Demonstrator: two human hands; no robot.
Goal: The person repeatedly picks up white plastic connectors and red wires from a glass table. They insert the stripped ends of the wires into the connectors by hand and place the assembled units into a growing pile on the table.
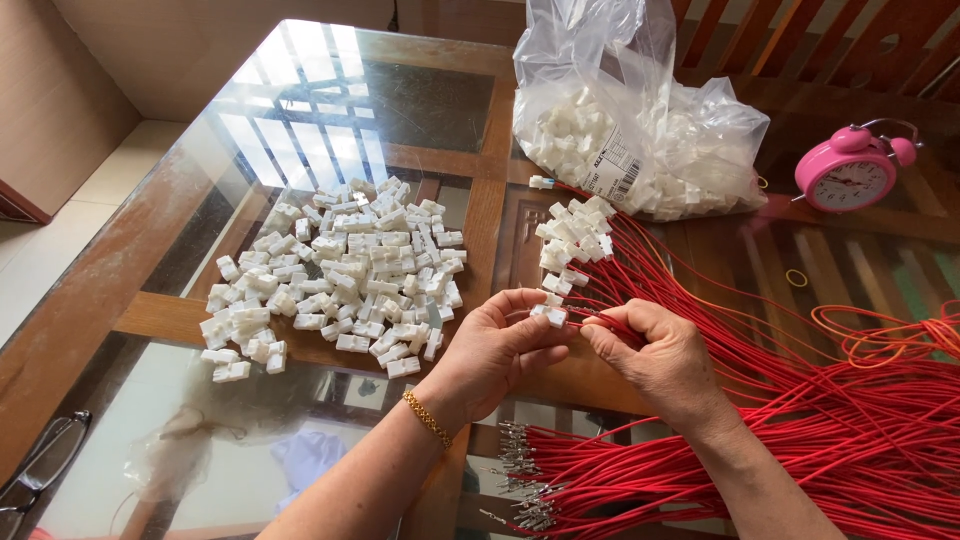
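The left hand (500, 345) pinches a white plastic connector housing (550, 315) steady while the right hand (655, 350), fingers closed, feeds a red wire (600, 322) into it, above the glass tabletop (330, 110).

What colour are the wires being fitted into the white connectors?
Red: the wires are all red, with bare metal terminals at their ends. Head view shows it.

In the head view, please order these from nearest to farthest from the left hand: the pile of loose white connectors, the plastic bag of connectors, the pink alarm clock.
Measured from the left hand:
1. Pile of loose white connectors, just to its left on the glass table.
2. Plastic bag of connectors, at the table's far side, up and to the right.
3. Pink alarm clock, far right, beyond the red wires.
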